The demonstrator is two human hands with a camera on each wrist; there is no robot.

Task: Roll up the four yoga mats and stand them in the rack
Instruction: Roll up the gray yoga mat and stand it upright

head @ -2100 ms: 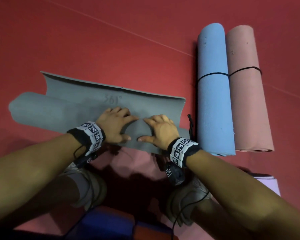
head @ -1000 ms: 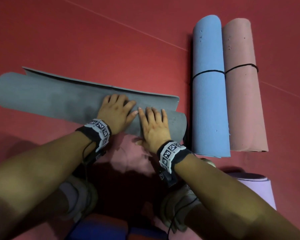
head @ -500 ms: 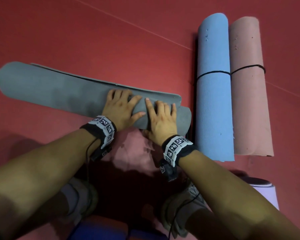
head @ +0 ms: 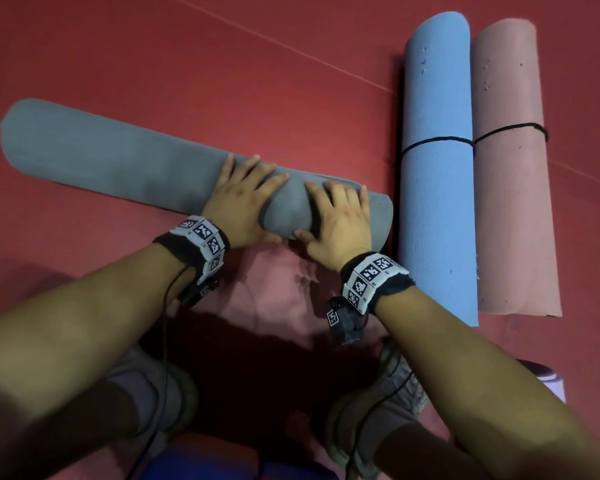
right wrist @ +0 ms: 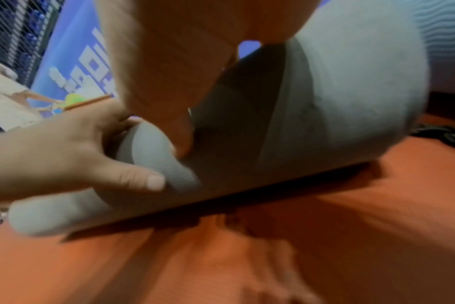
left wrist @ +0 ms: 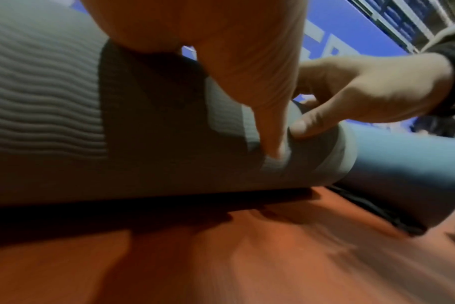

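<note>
Grey mat (head: 111,157) lies fully rolled on the red floor (head: 222,64), its right end just beside the blue mat (head: 437,188). Left hand (head: 243,199) and right hand (head: 340,220) sit side by side on the roll, fingers curved over the top, thumbs tucked under the near side, gripping it. Blue mat and pink mat (head: 513,188) lie rolled, touching, each bound by a black cord (head: 437,142). Wristbands (head: 371,275) carry black-and-white square codes. Blue banner (right wrist: 86,67) shows white lettering, unreadable.

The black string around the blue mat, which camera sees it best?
The head view: the black string crosses the blue mat in plain sight. The left wrist view shows only a blurry end of that mat; the right wrist view shows neither.
</note>
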